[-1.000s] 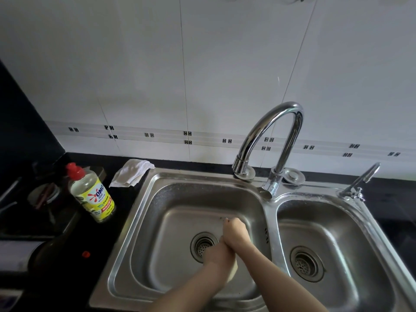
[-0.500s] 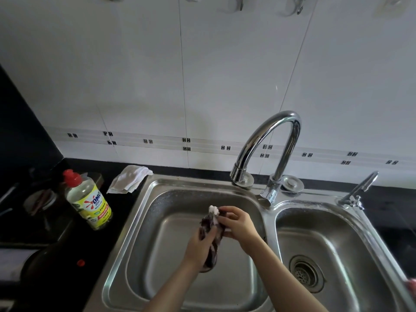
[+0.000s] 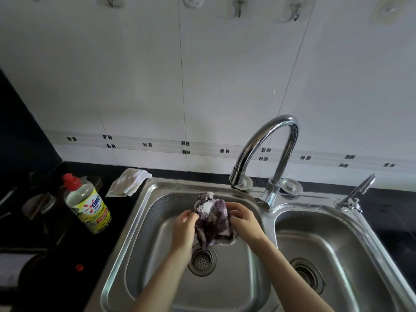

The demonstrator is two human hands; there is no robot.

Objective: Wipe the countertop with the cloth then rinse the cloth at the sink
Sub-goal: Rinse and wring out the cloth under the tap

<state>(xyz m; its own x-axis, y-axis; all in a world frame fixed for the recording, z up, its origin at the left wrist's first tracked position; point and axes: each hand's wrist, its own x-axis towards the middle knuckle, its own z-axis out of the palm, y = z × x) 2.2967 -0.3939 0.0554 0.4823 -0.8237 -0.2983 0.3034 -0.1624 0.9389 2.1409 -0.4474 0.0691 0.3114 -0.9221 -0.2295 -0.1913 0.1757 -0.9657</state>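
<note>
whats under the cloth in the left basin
The purple cloth, held up between the left hand and right hand, hangs over the left basin. Its drain strainer shows just below; the basin floor directly behind the cloth is covered.

Home kitchen: stainless double-bowl sink (image 3: 126,239) set in a black countertop (image 3: 56,278), chrome gooseneck faucet (image 3: 265,152) plus a small second tap (image 3: 358,190). White tiled wall (image 3: 135,86) with a trim strip and stick-on hooks (image 3: 238,7) up top. Dish soap bottle (image 3: 86,206) with red cap and a white rag (image 3: 129,182) sit left of the sink, dark stovetop (image 3: 29,206) at far left.
</note>
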